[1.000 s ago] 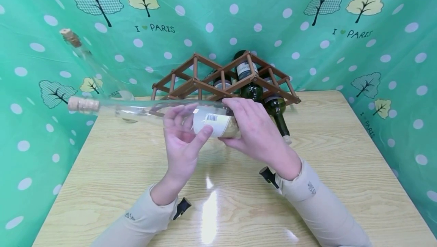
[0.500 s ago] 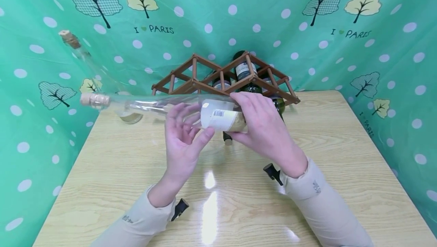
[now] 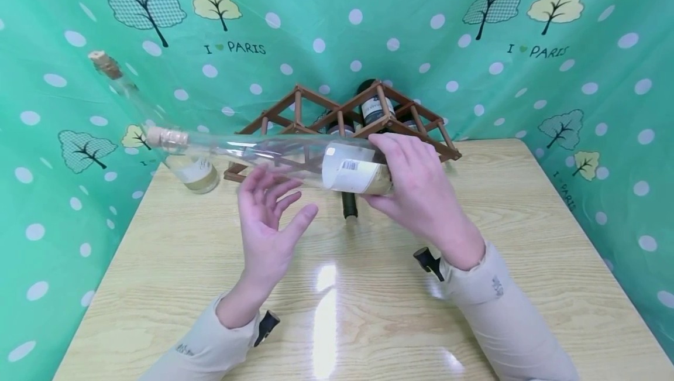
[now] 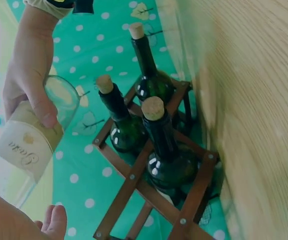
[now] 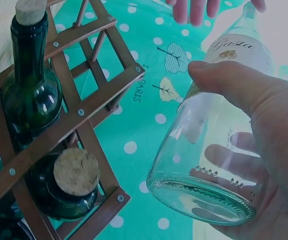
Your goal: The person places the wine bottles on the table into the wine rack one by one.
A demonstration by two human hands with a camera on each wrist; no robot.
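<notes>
The left hand (image 3: pixel 265 223) is just below the clear bottle (image 3: pixel 344 167), fingers loosely bent and holding nothing; whether its fingertips touch the glass is unclear. The right hand (image 3: pixel 423 191) grips the base end, holding the bottle nearly level, neck leftward. Behind, the wooden rack (image 3: pixel 388 119) and its dark bottles (image 4: pixel 166 167) are partly hidden in the head view.

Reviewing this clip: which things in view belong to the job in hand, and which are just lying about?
In the job: held bottle, gripped by the right hand; left hand near it; probably the rack with its dark bottles.
Just there, it seems: standing bottle, untouched; table; cloth.
</notes>
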